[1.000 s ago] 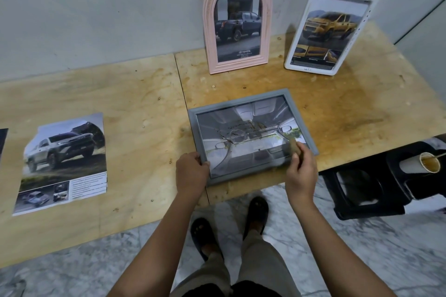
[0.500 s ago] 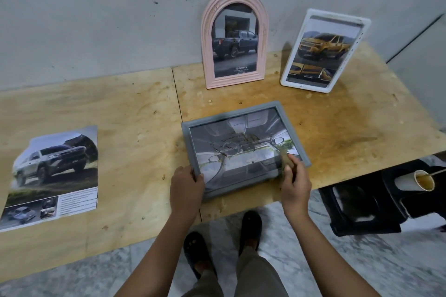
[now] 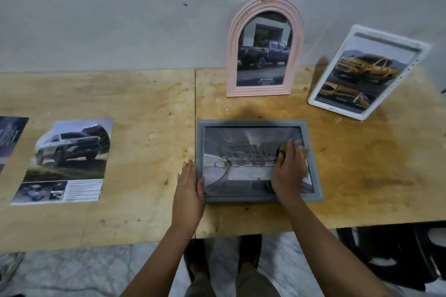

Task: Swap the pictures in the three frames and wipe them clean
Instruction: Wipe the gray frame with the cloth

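Wooden surface [image 3: 144, 94], two boards butted together, set against a grey wall [image 3: 120, 7].

Far left edge: dark printed sheet [image 3: 10, 137], partly cut off, lying flat.

Left: loose car picture [image 3: 65, 161], white vehicle, lying flat, well apart from the frames.

Centre: left hand [image 3: 189, 185], palm down, fingers [image 3: 187, 170] straight and close together, pressed against the left edge of the grey frame [image 3: 258, 196] and gripping nothing.

Grey frame: lies flat, glass up, near the front edge.

On its glass, right side: right hand [image 3: 288, 169], fingers curled down over a tan cloth [image 3: 305, 150], pressing it to the glass.

Behind: pink arched frame [image 3: 264, 90], upright against the wall, dark pickup picture.

Far right: white frame [image 3: 362, 113], tilted, yellow car picture.
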The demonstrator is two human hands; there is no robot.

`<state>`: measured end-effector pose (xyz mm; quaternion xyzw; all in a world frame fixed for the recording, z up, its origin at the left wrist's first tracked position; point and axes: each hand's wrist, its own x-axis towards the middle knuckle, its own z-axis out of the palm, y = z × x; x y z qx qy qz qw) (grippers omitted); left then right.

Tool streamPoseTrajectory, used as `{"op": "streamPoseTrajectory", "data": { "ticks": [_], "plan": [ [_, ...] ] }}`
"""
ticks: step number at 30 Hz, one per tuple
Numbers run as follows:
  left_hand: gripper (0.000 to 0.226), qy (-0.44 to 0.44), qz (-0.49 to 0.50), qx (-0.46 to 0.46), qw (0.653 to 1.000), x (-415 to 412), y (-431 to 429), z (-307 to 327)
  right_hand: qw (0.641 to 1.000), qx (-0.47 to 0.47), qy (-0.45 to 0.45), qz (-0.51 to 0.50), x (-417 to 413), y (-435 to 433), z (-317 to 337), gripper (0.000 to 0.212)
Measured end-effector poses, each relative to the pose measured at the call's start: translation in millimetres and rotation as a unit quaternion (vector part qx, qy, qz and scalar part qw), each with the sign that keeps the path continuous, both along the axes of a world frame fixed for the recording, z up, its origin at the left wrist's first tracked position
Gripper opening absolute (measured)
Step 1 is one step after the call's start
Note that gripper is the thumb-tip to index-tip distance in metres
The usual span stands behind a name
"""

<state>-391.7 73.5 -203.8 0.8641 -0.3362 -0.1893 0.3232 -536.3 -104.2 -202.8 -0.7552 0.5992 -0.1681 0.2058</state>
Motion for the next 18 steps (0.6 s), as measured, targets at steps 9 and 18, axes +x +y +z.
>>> {"op": "streamPoseTrajectory", "data": {
  "ticks": [9, 18],
  "plan": [
    [0.047, -0.006, 0.026, -0.016, 1.000, -2.1, 1.6, -4.1, 0.999, 0.007, 0.035, 0.005, 28.8, -1.3, -9.2, 0.046],
    [0.046, -0.004, 0.035, -0.010, 0.999, -4.6, -0.8, -6.0, 0.996, 0.000, 0.021, 0.089, 44.5, 0.2, -15.6, 0.054]
  ]
}}
